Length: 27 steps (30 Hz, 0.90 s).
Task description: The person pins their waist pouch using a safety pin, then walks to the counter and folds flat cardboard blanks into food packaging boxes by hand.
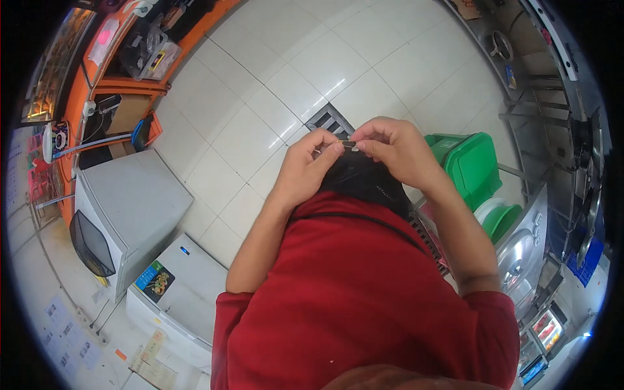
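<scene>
In front of my waist, both hands are pinched around one small, thin, gold-coloured piece (346,142). It stretches between my fingertips and looks like a pin or bent wire, but it is too small to name surely. My left hand (312,162) has thumb and forefinger closed on its left end. On the other end, my right hand (393,148) pinches in the same way. A tiny pale bit shows under the right fingertips. Below the hands are black clothing (364,175) and a red apron or shirt (364,273).
A metal floor drain (329,119) lies just beyond my hands in the tiled floor (260,78). Green bins (471,169) and a metal rack (539,117) stand to my right. At left are a grey-topped cabinet (136,195), a white freezer (182,279) and orange shelving (136,84).
</scene>
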### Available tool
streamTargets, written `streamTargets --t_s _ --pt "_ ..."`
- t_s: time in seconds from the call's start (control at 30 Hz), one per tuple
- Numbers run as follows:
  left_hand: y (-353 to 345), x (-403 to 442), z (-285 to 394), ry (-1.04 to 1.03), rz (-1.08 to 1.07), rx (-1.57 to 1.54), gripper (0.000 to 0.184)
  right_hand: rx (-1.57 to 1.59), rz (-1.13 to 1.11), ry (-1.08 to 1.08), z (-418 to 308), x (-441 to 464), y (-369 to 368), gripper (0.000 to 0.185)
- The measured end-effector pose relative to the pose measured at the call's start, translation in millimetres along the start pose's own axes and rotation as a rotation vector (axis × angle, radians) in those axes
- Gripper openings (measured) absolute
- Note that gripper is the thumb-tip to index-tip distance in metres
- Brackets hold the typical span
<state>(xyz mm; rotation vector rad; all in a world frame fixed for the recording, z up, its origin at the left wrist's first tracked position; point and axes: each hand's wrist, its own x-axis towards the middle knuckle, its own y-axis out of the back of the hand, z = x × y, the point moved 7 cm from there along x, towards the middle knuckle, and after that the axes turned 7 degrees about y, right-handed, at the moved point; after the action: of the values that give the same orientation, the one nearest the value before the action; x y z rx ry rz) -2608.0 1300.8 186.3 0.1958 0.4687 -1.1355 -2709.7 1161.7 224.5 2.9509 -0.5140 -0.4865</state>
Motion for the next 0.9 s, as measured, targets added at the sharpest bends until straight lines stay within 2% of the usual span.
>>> streamTargets --t_s 0.03,0.23,0.43,0.9 --pt "1.0 -0.4 2.4 -0.001 0.021 -0.031 0.018 -0.068 0.043 0.095 -4.8 -0.6 2.1 0.014" --pt "3.7 -0.7 13.4 -0.006 0.069 -0.095 0.018 -0.402 0.074 0.321 -36.7 -5.7 1.2 0.016" --pt "3.7 -1.7 12.8 0.028 0.077 -0.155 0.019 -0.433 0.129 0.44 -37.4 -9.8 -1.3 0.019" --pt "9.7 -0.3 12.9 0.046 0.105 -0.126 0.021 -0.464 0.186 0.514 -41.6 -8.5 2.2 0.016"
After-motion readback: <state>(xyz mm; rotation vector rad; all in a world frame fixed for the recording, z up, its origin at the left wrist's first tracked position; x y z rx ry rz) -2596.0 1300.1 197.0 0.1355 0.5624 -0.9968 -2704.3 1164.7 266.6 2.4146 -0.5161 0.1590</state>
